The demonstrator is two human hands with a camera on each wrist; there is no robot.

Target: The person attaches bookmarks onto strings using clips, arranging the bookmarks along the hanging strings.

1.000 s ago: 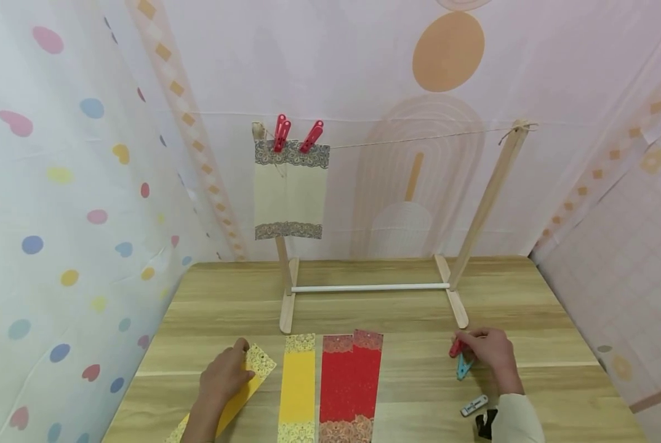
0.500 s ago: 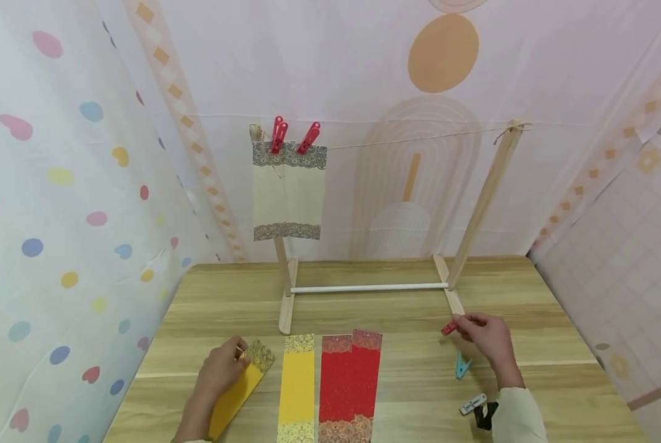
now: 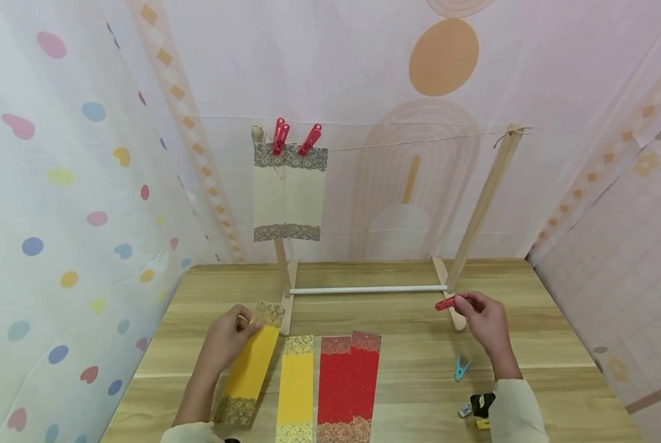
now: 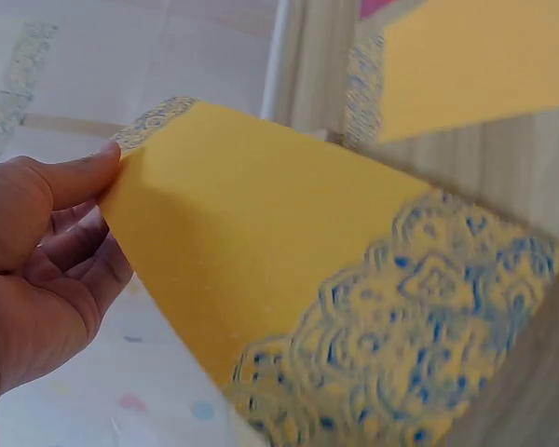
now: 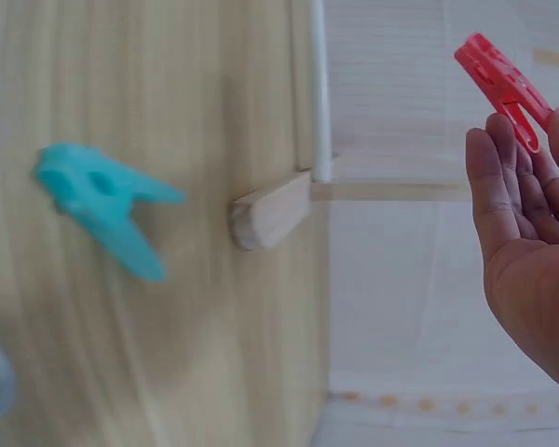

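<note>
A yellow card with lace-patterned ends (image 3: 255, 357) tilts up off the table, its upper edge pinched between thumb and fingers of the left hand (image 3: 226, 337). The left wrist view shows the thumb on the card's face (image 4: 252, 223). Over the rack's right foot, the right hand (image 3: 487, 323) pinches a red clothespin (image 3: 445, 303) by its handle end; it also shows in the right wrist view (image 5: 503, 88). A second yellow card (image 3: 296, 387) and two overlapping red cards (image 3: 347, 387) lie flat between the hands. Nearer the right forearm lies a turquoise clothespin (image 3: 461, 369).
A wooden rack (image 3: 482, 203) with a string (image 3: 391, 146) and a white crossbar (image 3: 369, 289) stands at the back. Two cream cards (image 3: 303, 194) hang at its left under red clothespins (image 3: 311, 139). A black object (image 3: 481, 405) and other small pieces lie by the right sleeve.
The left hand has lifted the yellow card from the table, moving it up and right. The right hand has picked up the red clothespin from beside the turquoise one and moved it toward the rack.
</note>
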